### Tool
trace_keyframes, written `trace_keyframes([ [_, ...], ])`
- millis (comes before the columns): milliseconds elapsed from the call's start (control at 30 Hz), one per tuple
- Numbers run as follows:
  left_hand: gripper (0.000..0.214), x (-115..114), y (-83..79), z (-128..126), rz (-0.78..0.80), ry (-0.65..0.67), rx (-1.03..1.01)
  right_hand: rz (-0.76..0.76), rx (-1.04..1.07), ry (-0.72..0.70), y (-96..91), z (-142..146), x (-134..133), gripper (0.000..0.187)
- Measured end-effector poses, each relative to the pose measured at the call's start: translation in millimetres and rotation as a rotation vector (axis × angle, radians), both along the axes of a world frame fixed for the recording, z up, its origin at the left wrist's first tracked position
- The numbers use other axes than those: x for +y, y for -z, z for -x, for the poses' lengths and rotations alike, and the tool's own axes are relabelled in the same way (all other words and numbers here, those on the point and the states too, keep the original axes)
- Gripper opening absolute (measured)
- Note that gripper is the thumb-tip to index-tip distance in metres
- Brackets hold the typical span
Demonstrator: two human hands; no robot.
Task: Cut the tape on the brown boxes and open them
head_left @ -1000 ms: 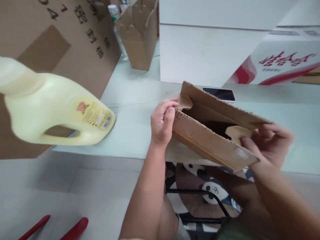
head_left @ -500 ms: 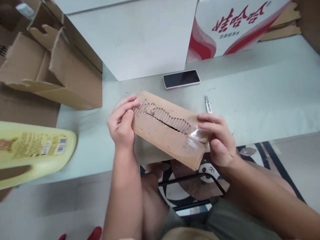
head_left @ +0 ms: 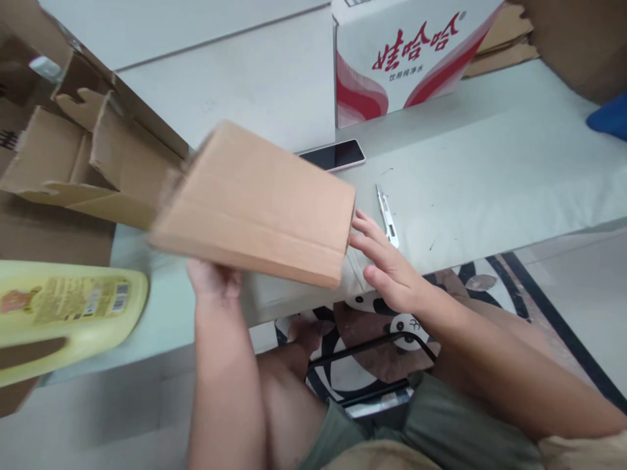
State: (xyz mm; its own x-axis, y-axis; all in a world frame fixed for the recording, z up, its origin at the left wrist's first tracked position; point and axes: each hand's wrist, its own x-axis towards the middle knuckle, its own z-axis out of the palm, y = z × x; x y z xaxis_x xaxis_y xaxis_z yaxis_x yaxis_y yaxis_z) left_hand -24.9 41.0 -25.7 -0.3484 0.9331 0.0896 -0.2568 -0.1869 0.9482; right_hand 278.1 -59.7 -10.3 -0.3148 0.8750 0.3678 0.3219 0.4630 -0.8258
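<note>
A brown cardboard box (head_left: 264, 209), tilted and partly blurred, is held above the table. My left hand (head_left: 214, 279) grips it from beneath at the left, its fingers partly hidden by the cardboard. Beside the box's right end is my right hand (head_left: 386, 261), fingers spread and the fingertips close to that edge; whether they touch it I cannot tell. A white utility knife (head_left: 386, 215) lies on the table just beyond my right hand. Behind the box, a phone (head_left: 337, 155) is partly covered from view.
An open cardboard carton (head_left: 132, 153) stands at the left, above a yellow jug (head_left: 73, 313). White box (head_left: 235, 85) and red-and-white printed carton (head_left: 411, 65) line the back of the pale table (head_left: 514, 176). Something blue (head_left: 610, 117) is at the right edge.
The box has been turned so a plain face shows instead of the torn, taped one, and it has moved left and up. My right hand has come off its end, fingers spreading.
</note>
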Motion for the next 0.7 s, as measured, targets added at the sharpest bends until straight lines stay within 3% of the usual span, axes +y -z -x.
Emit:
trace_keyframes([
  [133, 0.052, -15, -5.8, -23, 0.319, 0.268, -0.014, -0.107, 0.049, 0.027, -11.8, 0, -2, 0.061],
  [267, 0.07, -30, -15.9, -30, 0.644, 0.626, 0.126, -0.204, 0.158, 0.074, -1.8, -2, 1, 0.06],
  [367, 0.082, -33, -20.0, -33, 0.733, 0.767, 0.239, -0.189, 0.223, 0.148, 5.7, -6, 2, 0.059],
  [533, 0.047, -27, -17.1, -40, 0.766, 0.717, 0.413, -0.182, 0.248, 0.158, 3.5, -8, -3, 0.053],
  [700, 0.034, -24, -13.2, -39, 0.812, 0.629, 0.469, -0.121, 0.249, 0.134, 1.9, -6, -5, 0.056],
])
